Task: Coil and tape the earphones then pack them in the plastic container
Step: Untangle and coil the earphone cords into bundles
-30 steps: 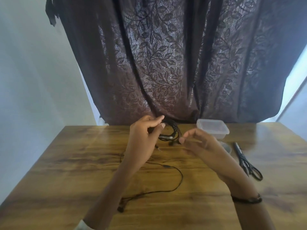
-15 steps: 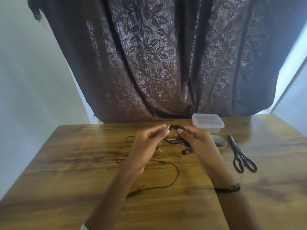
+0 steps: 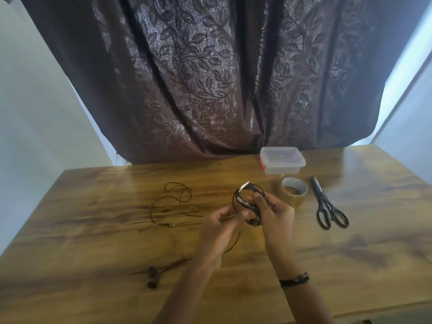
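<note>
A coiled black earphone bundle (image 3: pixel 248 195) with a shiny strip on it is held above the wooden table (image 3: pixel 93 242). My right hand (image 3: pixel 275 216) grips the coil from the right. My left hand (image 3: pixel 221 228) pinches it at its lower left edge. A second, loose black earphone cable (image 3: pixel 170 204) lies spread on the table to the left, its earbuds (image 3: pixel 152 277) near the front. The clear plastic container (image 3: pixel 281 160), lid on, stands at the back right. A roll of brown tape (image 3: pixel 293 191) stands just in front of it.
Black scissors (image 3: pixel 327 206) lie to the right of the tape roll. A dark leaf-patterned curtain (image 3: pixel 210 78) hangs behind the table's far edge. The table's right front edge shows at the bottom right.
Both hands have come lower and closer to me with the coil. The view has shifted, so the tape roll and the loose cable's earbuds now show.
</note>
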Motion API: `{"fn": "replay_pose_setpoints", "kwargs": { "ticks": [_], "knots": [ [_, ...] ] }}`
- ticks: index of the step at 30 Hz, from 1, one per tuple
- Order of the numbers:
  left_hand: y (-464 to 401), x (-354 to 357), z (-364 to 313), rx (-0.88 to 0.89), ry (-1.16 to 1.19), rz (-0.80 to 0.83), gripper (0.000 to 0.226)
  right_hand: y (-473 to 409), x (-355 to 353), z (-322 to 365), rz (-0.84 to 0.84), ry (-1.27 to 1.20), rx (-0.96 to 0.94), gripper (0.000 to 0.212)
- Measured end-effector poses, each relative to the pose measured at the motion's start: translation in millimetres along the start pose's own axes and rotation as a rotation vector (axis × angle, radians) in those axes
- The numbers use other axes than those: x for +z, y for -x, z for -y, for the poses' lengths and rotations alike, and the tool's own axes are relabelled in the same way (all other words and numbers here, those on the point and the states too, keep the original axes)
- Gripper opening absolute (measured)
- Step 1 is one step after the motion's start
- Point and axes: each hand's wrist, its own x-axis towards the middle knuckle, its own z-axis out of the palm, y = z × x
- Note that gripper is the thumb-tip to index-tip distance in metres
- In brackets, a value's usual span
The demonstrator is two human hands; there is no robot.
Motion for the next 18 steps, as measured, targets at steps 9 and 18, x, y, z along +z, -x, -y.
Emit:
{"fn": "replay_pose_setpoints", "kwargs": {
  "ticks": [9, 18],
  "knots": [
    [-18.2, 30.7, 38.7, -0.073, 0.105, -0.225, 0.009, -2.9, -24.5, -36.7, -0.013, 0.116, 0.064, 0.015],
    [-46.6, 44.0, 99.1, -0.309, -0.029, -0.28, 0.013, -21.6, -73.8, -94.8, 0.225, 0.389, 0.39, 0.014]
  ]
}}
